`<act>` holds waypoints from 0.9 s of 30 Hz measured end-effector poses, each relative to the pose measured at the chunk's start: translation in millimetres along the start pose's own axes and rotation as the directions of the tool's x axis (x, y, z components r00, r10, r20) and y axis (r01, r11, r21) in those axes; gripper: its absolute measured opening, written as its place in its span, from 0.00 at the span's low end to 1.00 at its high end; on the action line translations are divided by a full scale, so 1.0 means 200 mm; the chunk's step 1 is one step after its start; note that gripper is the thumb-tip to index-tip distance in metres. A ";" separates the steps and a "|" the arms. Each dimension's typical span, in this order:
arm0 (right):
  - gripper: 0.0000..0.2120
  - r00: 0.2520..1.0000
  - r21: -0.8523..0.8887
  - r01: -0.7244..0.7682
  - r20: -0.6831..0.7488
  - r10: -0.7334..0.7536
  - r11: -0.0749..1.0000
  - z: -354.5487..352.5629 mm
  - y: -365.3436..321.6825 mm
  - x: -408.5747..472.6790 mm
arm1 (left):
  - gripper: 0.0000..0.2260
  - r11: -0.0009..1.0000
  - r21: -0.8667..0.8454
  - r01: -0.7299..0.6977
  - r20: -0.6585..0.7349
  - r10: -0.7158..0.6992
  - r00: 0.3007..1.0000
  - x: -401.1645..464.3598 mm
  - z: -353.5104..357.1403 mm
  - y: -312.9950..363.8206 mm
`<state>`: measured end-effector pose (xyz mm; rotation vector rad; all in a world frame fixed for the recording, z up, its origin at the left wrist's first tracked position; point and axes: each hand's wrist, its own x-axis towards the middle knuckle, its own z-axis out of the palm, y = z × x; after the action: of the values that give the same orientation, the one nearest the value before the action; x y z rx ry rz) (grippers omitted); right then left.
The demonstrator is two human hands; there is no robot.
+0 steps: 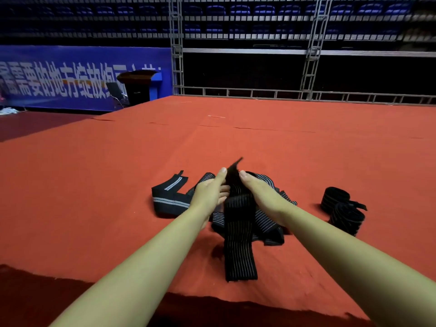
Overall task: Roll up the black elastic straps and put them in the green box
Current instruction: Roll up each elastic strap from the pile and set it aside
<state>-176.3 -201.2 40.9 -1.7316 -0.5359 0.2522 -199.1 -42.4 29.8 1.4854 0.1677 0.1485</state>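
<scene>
- The person stands at the edge of a raised platform covered in red-orange carpet (306, 161), both bare arms stretched out over it.
- The left hand (210, 192) and the right hand (262, 192) meet at the top end of one long black ribbed elastic strap with thin pale lines (239, 244); each grip is clamped on it, thumbs up on either side of the strap's end, which pokes up between them.
- The rest of that strap hangs down from the hands toward the near edge of the carpet, its free end flat on the surface.
- Under and behind the hands lies a loose heap of more black striped straps (271, 223), and to the left a wider black band with a grey stripe (169, 197), folded but not rolled.
- Well to the right sit two finished black rolls (342, 208), touching each other.
- My reading: rolling of this strap is just starting at its top end.
- Next, the fingers need to turn that end over tightly and keep tension while winding down the length.
- No green box is in view, so where the rolls go I cannot tell.
</scene>
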 end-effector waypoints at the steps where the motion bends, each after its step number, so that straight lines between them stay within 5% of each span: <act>1: 0.19 0.998 0.016 -0.026 0.061 0.025 1.000 0.02 -0.02 -0.02 | 0.23 1.000 0.010 0.027 0.036 -0.028 0.999 -0.01 0.00 0.00; 5: 0.22 0.987 0.059 -0.046 0.159 0.036 0.997 0.06 0.00 -0.01 | 0.30 0.999 0.021 0.049 0.010 -0.049 0.999 -0.02 -0.01 -0.01; 8: 0.20 0.997 0.073 0.007 0.082 -0.013 0.997 0.05 0.01 0.00 | 0.25 0.999 0.048 0.001 -0.150 0.006 0.989 -0.02 -0.04 -0.02; 11: 0.27 0.999 0.104 0.018 0.026 -0.020 0.994 0.02 0.04 0.01 | 0.26 0.998 0.041 -0.041 -0.100 0.045 0.994 -0.03 -0.07 -0.01; 13: 0.30 0.999 0.134 -0.030 0.049 0.023 0.991 0.01 0.05 0.01 | 0.19 0.997 0.032 -0.074 -0.092 0.077 0.993 -0.04 -0.10 0.01; 16: 0.19 0.990 0.121 -0.086 0.119 0.071 0.989 0.01 0.07 -0.02 | 0.10 0.991 0.023 -0.130 -0.067 0.131 0.989 -0.04 -0.14 0.03; 21: 0.34 0.975 0.074 -0.129 0.194 0.112 0.989 -0.03 0.07 -0.06 | 0.05 0.993 0.016 -0.121 -0.211 0.121 0.970 0.02 -0.27 0.03; 27: 0.12 0.962 -0.114 -0.199 0.168 0.217 0.973 -0.16 0.18 -0.11 | 0.04 0.995 0.093 0.031 -0.419 0.011 0.908 0.07 -0.51 -0.15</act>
<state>-173.9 -245.0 10.0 -1.8714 -0.5025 0.5448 -206.6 57.2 -8.7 1.5344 0.5370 0.4587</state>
